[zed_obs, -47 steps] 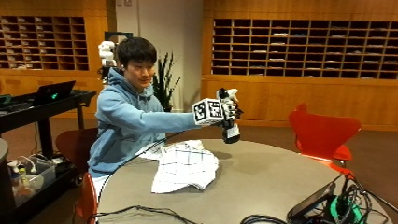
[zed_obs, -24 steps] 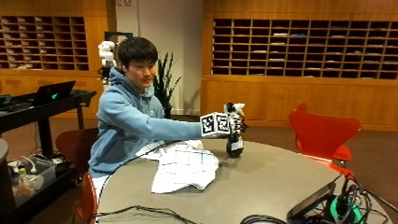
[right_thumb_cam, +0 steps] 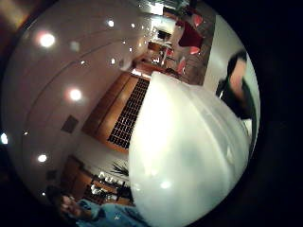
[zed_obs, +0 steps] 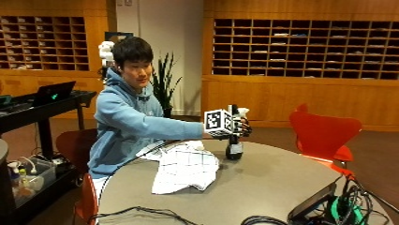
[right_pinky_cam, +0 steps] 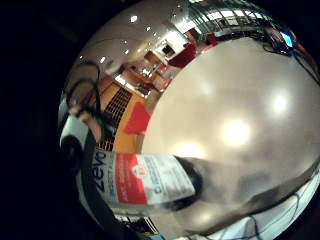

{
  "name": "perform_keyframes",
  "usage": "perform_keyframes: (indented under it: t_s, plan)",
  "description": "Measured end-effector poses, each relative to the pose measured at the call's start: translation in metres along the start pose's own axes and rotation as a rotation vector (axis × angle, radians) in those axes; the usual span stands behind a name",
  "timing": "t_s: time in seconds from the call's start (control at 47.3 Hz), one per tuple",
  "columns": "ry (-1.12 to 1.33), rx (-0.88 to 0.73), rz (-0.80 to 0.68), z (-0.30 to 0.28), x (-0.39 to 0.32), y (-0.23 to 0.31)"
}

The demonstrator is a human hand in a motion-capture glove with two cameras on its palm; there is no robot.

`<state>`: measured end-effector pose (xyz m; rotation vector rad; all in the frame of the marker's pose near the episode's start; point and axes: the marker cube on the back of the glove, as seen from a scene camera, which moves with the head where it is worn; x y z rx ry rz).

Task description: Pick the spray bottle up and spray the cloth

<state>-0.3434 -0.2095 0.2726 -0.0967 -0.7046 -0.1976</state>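
Stood the spray bottle (zed_obs: 234, 149) on the worktop (zed_obs: 268, 183) right of the cloth (zed_obs: 184, 166), gloved right hand (zed_obs: 238, 125) curled round its neck; judged rigid, light, slick-labelled, best taken high under the trigger.

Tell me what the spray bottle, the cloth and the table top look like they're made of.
Spray bottle: probably dark plastic, with a glossy printed red and white label. Cloth: soft white fabric with a thin grid pattern, lying crumpled in folds. Table: smooth grey top, perhaps laminate, reflecting ceiling lights in the palm view.
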Motion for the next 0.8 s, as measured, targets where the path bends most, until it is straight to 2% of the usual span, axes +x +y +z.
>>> perform_keyframes:
  t_s: [0.233,0.804]
  plan:
    - [0.025,-0.064,-0.008,-0.021,0.003,0.025]
    - [-0.016,-0.045,-0.039,-0.042,-0.004,0.044]
